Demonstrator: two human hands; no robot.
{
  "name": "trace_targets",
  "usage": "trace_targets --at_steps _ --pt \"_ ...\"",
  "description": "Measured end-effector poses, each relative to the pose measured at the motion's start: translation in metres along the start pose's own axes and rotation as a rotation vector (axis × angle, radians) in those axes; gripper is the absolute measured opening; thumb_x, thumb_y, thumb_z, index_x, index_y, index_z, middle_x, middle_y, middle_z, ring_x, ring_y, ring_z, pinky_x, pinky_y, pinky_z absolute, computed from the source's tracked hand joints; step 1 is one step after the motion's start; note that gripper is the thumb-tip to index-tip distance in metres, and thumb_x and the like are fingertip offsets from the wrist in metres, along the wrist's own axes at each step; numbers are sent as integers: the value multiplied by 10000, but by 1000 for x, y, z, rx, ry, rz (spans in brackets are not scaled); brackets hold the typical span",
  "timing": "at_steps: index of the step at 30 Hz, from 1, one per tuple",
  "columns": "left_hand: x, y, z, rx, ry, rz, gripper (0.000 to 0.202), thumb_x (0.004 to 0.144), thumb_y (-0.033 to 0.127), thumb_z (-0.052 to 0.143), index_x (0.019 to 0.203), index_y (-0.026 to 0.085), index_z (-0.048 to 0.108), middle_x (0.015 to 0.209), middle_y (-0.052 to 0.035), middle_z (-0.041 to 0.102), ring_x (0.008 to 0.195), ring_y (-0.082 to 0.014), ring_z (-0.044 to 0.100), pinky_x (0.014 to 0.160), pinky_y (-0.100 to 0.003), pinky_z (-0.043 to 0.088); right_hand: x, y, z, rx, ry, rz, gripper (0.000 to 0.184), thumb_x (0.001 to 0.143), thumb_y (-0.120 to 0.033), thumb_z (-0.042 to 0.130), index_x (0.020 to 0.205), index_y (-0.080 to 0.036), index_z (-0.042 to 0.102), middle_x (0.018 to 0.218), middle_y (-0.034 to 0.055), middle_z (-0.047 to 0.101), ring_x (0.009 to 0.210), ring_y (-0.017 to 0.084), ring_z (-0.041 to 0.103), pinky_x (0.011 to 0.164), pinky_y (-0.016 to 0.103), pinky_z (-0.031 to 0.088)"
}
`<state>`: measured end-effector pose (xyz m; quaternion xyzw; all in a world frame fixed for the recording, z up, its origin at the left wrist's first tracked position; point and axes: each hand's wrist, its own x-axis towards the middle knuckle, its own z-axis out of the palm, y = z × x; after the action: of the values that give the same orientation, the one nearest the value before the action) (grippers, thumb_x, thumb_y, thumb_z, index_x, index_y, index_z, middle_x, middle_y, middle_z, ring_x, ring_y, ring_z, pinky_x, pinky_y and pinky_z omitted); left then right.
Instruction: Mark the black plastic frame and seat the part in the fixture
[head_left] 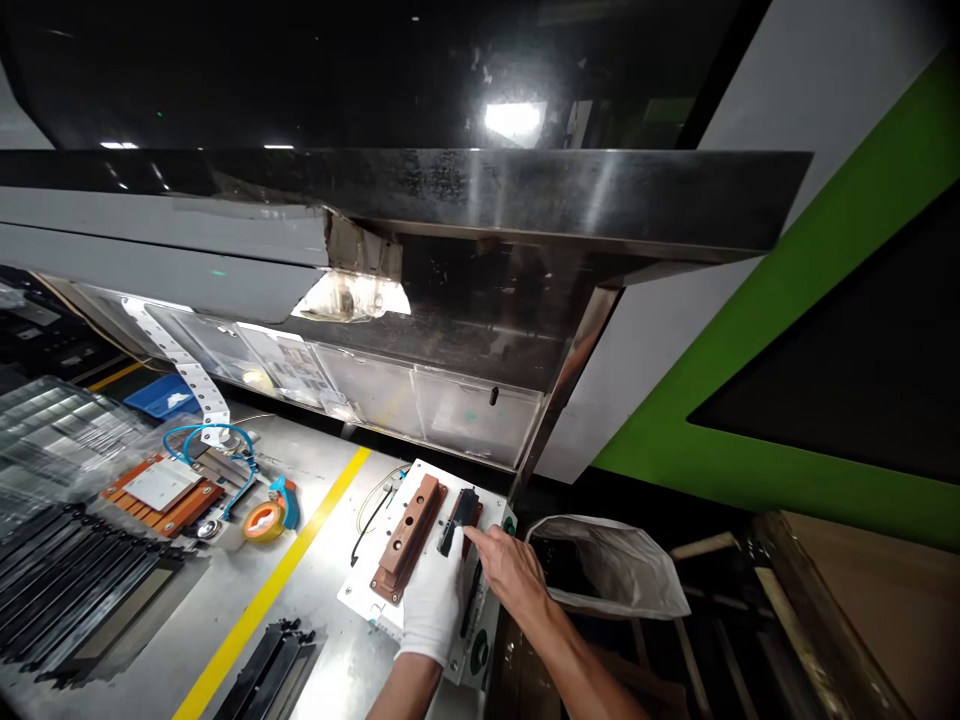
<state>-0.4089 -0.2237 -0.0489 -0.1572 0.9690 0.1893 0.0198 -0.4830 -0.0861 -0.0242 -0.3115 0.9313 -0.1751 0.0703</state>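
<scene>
While the gloved left hand [433, 600] rests flat on the white plate [367, 590], the right hand [510, 570] fingertips pinch the black part [457, 520].

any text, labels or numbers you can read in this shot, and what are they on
No text reads clearly here.
Papers behind the clear panel under the machine hood: print present, too small and blurred to read.
White perforated strip: only holes, no lettering seen.
Roll of tape: no legible marking.
White fixture plate by the gloved left hand and bare right hand: green round spots, nothing readable.
</scene>
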Motion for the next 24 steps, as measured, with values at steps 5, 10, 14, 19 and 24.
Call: trace_targets --at_steps 5,10,14,19,24 --pt "-2 -1 4 83 89 25 554 916 103 313 1420 226 507 1422 -176 590 1285 -340 570 1061 -465 508 3 -1 -4 -9 18 -5 385 1007 -223 367 1191 -360 676 836 10 659 679 132 629 561 312 269" --pt "-1 -1 5 84 113 23 561 919 107 323 1437 246 488 1392 -188 594 1252 -339 600 992 -467 553 5 -2 -6 -1 28 5 369 1017 -248 389 1226 -375 665 871 6 677 694 121 645 576 281 317" --pt "3 5 -1 62 102 -2 482 957 203 331 1390 231 540 1266 -193 663 1119 -331 675 885 -467 598 8 -2 -8 3 41 33 394 1025 -245 383 1277 -387 652 910 9 690 711 130 661 583 262 362" --pt "-21 -15 13 -71 346 111 559 959 327 485 1491 194 377 1368 -163 636 1259 -268 614 1065 -451 553 -15 -9 0 33 91 53 503 1036 -162 316 1439 -374 531 1007 18 682 823 148 699 656 249 439" --pt "-61 -66 43 182 669 376 390 895 257 598 1276 175 582 1188 -209 702 992 -286 726 788 -426 662 -57 -37 14 70 22 7 488 1019 -143 365 1378 -399 575 950 8 680 834 165 713 637 256 420"
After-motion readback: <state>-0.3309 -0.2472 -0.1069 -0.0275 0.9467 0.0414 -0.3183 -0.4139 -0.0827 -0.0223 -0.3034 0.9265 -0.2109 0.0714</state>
